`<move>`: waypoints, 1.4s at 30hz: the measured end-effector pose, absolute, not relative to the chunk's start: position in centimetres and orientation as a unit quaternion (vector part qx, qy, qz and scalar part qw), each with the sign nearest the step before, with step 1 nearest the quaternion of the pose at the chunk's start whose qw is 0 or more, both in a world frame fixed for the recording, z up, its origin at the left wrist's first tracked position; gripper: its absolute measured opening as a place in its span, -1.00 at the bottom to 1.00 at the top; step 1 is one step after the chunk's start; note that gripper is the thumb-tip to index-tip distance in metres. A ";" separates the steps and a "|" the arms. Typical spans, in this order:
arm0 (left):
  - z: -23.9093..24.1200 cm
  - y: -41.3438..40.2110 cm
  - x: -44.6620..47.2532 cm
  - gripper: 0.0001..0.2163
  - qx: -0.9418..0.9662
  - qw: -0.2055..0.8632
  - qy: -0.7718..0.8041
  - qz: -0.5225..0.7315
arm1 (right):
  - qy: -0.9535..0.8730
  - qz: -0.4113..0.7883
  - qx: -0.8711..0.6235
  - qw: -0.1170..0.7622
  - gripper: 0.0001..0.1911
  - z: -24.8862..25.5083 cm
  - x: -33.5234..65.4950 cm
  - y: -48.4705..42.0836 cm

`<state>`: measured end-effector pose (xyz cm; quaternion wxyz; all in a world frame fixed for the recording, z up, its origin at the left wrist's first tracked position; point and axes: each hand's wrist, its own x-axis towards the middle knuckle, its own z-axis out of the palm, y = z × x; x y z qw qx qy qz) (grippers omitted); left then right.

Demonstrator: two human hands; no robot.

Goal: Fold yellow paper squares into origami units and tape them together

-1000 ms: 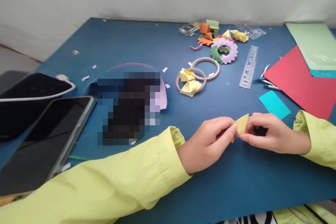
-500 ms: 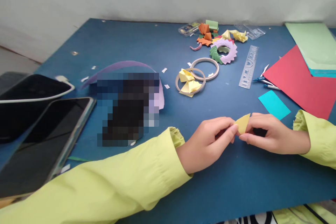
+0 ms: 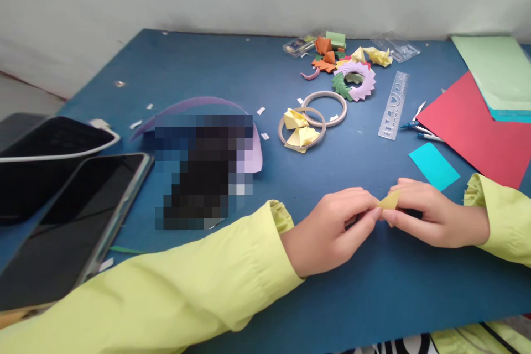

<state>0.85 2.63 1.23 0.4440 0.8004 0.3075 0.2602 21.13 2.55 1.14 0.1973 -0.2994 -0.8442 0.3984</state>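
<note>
Between my two hands is a small folded yellow paper (image 3: 390, 200), its pointed tip aimed up and right. My left hand (image 3: 338, 227) pinches its left corner between thumb and fingertips. My right hand (image 3: 431, 213) closes on the lower right side, thumb in front and fingers behind. Both hands are just above the blue table (image 3: 352, 298). Beyond them, folded yellow paper pieces (image 3: 302, 136) lie in and around a tape roll (image 3: 281, 131), which overlaps a second tape roll (image 3: 345, 108). A turquoise paper rectangle (image 3: 434, 166) rests near my right hand.
A clear stencil ruler (image 3: 394, 105), pens (image 3: 427, 136), red paper (image 3: 477, 127) and green sheets (image 3: 493, 72) lie on the right. At the back sits a lilac-and-green paper ring (image 3: 365, 82) among folded pieces. Phones (image 3: 78, 215) and a curled purple strip (image 3: 199, 102) occupy the left.
The yellow paper has tilted lower and slightly right. My left hand has shifted a little right, and my right thumb now presses against the paper.
</note>
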 end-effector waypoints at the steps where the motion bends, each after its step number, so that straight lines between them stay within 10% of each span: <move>1: 1.2 2.6 0.9 -0.80 0.802 0.442 0.306 0.259 | -0.844 0.401 -0.296 0.196 -0.75 1.2 21.1 2.6; 22: 1.3 2.5 0.8 -0.74 0.825 0.428 0.283 0.236 | -0.867 0.331 -0.292 0.231 -0.60 1.0 21.4 2.6; 42: 0.8 2.2 0.7 -0.76 0.864 0.269 0.329 0.271 | -0.913 0.137 -0.295 0.246 -0.93 -0.2 22.1 2.9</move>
